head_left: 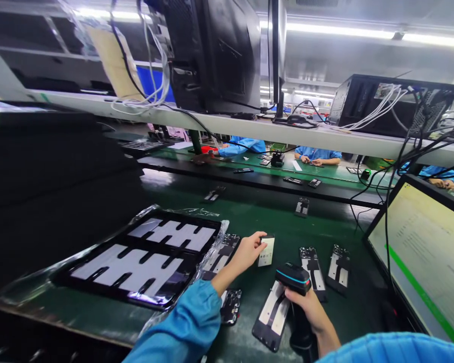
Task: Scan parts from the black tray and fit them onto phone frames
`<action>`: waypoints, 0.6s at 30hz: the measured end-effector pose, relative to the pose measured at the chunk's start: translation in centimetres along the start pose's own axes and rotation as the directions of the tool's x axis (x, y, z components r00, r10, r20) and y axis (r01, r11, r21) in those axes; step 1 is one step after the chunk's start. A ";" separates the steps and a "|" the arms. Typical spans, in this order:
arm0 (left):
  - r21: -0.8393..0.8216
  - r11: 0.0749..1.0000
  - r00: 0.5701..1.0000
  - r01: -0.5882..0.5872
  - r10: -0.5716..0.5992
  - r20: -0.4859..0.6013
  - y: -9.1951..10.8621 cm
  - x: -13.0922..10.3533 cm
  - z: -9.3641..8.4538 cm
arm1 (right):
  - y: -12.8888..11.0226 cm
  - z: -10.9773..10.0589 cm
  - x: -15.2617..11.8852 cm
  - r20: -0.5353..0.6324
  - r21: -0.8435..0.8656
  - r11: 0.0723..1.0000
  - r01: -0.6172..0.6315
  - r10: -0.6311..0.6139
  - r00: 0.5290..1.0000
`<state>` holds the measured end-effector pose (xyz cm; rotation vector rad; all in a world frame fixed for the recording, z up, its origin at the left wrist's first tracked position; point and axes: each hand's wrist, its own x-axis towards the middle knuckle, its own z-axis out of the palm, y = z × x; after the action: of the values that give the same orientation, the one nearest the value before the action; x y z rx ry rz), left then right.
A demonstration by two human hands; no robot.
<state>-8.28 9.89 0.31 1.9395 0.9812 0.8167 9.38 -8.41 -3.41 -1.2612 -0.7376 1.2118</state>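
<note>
My left hand (248, 250) reaches forward over the green bench and pinches a small pale battery-like part (267, 251) by its left edge. My right hand (308, 306) grips a black handheld scanner (294, 279) with a blue band, its head pointing toward that part. Under the scanner lies an open phone frame (271, 316). Two more phone frames (312, 268) (338, 268) lie to the right, and another phone frame (222, 254) lies left of my left hand.
A black tray (144, 257) in clear wrap sits at left beside a tall black foam stack (41, 191). A tilted monitor (423, 252) stands at right with cables. Loose phone frames (301, 206) lie farther back. People in blue sleeves (318, 154) work across the conveyor.
</note>
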 end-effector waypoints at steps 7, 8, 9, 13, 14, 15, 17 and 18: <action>-0.260 0.954 0.894 0.147 -0.016 0.447 -1.2 -5.6 3.9 | -0.5 -1.3 1.8 -0.001 0.194 0.975 -0.106 0.108 0.994; -0.238 0.967 0.895 0.092 0.024 0.445 -1.1 -6.1 4.2 | -0.5 -1.3 2.0 -0.008 0.194 0.974 -0.115 0.119 0.993; -0.210 0.978 0.899 0.021 0.073 0.431 -1.0 -6.5 4.3 | -0.6 -1.3 2.2 -0.014 0.193 0.973 -0.124 0.129 0.992; -0.073 0.978 0.888 -0.197 0.210 0.409 -1.5 -8.0 4.3 | -1.1 -1.5 1.7 -0.042 0.162 0.979 -0.121 0.130 0.991; -0.051 0.980 0.900 -0.191 0.196 0.390 -2.1 -8.8 4.6 | -1.3 -1.5 1.0 -0.061 0.143 0.984 -0.109 0.118 0.991; -0.035 0.986 0.922 -0.160 0.162 0.350 -2.8 -9.8 5.1 | -1.3 -1.5 0.1 -0.089 0.122 0.988 -0.095 0.106 0.990; -0.040 0.998 0.971 -0.051 0.059 0.231 -4.8 -12.4 6.9 | -0.9 -1.2 -2.4 -0.170 0.076 0.994 -0.079 0.091 0.981; -0.065 0.998 0.984 0.006 0.006 0.176 -5.8 -13.8 8.0 | -0.5 -0.9 -3.8 -0.212 0.061 0.994 -0.091 0.102 0.972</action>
<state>-10.58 -2.49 -10.98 1.9189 0.8392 0.6566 9.30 -12.24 -2.42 -1.3734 -0.4895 1.1433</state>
